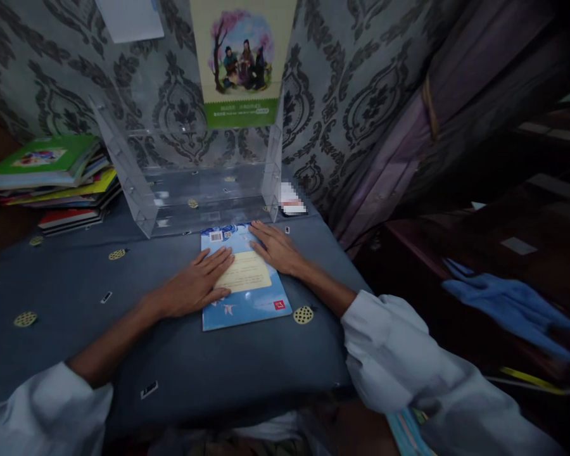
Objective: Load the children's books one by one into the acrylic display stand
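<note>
A thin blue book lies back cover up on the grey-blue tablecloth, with a pale yellow panel in its middle and a barcode at its top left. My left hand lies flat on the book's left half, fingers stretched out. My right hand rests open on the book's upper right corner, fingers pointing left. Neither hand grips the book.
A clear acrylic shelf stand stands just behind the book against the patterned wall. A stack of books sits at the back left. A green-edged picture poster hangs above the stand. A blue cloth lies on dark furniture to the right.
</note>
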